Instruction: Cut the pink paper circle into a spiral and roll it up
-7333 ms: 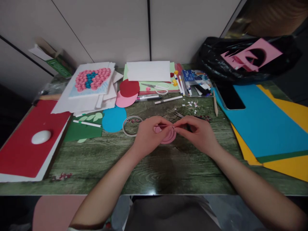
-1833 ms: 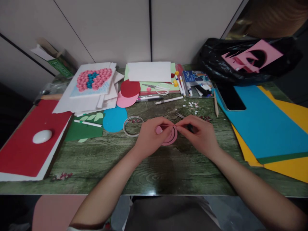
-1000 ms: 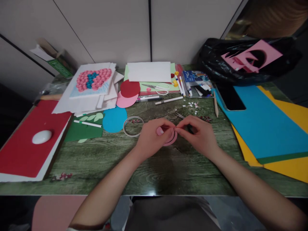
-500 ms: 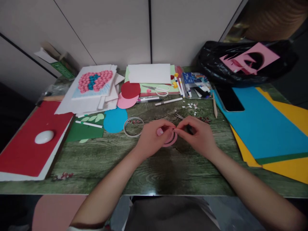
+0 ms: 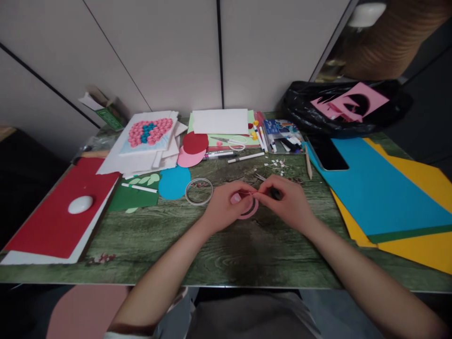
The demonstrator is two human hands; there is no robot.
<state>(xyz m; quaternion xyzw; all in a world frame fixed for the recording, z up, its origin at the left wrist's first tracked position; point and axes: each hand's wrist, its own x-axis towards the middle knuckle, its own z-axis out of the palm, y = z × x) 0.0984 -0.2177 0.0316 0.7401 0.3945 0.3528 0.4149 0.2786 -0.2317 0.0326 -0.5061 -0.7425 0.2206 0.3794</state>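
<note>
My left hand (image 5: 226, 205) and my right hand (image 5: 286, 203) meet above the middle of the table, fingertips almost touching. Both are closed in a pinch on a thin pink paper strip (image 5: 251, 213), whose curved length hangs in a loop below the left fingers. What exactly lies between the fingertips is too small to make out fully. Partly hidden by my right hand is a pair of scissors (image 5: 260, 177), its blade tips showing beyond the fingers. Left of my left hand, a roll of tape (image 5: 199, 191) lies flat on the table.
White paper scraps (image 5: 276, 164) lie beyond my right hand. White-handled scissors (image 5: 237, 142), markers (image 5: 246, 157) and paper circles (image 5: 174, 182) are farther back. A phone (image 5: 329, 153) rests on blue paper (image 5: 381, 188) at right. Red paper (image 5: 52, 221) lies at left.
The view has shifted a little, so the table's back edge appears lower. Both hands keep their pinch on the pink strip, with only slight finger movement.
</note>
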